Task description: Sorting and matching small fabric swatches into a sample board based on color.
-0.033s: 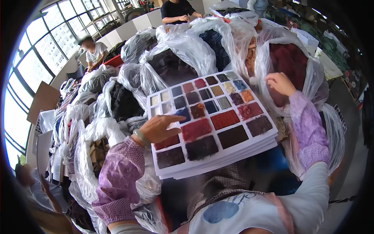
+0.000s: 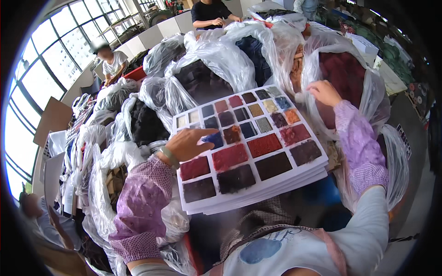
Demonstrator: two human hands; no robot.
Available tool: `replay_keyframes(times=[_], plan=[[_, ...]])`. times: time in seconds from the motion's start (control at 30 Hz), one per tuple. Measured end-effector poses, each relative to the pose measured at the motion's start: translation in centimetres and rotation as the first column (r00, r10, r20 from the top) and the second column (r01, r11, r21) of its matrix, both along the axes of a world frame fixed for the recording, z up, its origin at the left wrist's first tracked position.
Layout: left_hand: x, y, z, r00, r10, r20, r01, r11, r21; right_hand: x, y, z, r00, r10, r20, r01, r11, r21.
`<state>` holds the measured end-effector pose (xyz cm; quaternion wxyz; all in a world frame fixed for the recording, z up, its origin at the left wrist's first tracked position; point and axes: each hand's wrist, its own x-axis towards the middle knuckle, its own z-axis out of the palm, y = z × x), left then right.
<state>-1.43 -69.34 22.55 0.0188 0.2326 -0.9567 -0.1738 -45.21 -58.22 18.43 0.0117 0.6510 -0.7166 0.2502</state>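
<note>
A stack of white sheets [image 2: 264, 187] lies tilted in front of me, its top one covered with a grid of fibre swatches in reds, browns, blues, creams and orange. Over its left side, my left hand [image 2: 188, 143] is stretched out with fingers apart, the fingertips by a blue swatch [image 2: 212, 140]. Whether they touch it I cannot tell. Beyond the upper right corner is my right hand [image 2: 326, 93], its fingers bent and close together at the edge of a clear plastic bag [image 2: 375, 94] of dark red fibre [image 2: 340, 73]. What those fingers hold, if anything, is hidden.
Open plastic bags of black fibre [image 2: 205, 79], navy fibre [image 2: 255, 57] and orange-brown fibre [image 2: 297, 62] crowd around the sheets. More bags run down the left. One person [image 2: 211, 16] works at the back, another [image 2: 113, 62] at the far left, near windows.
My left hand has shifted slightly up and left, uncovering more of a red swatch. My right hand has moved a little left and up. The sheets have shifted slightly.
</note>
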Motion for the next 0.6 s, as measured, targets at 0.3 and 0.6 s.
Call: replay_keyframes(times=[0.3, 0.6], plan=[[-16.0, -12.8, -2.5, 0.995, 0.100, -0.012, -0.098, 0.930, -0.355, -6.3, -15.7, -9.7, 0.706, -0.196, -0.681, 0.269, 0.963, 0.002], [-38.5, -22.3, -12.4, 0.876, 0.482, 0.015, -0.468, 0.858, -0.211, -9.5, -12.2, -7.8, 0.818, -0.046, -0.574, -0.054, 0.986, -0.157]])
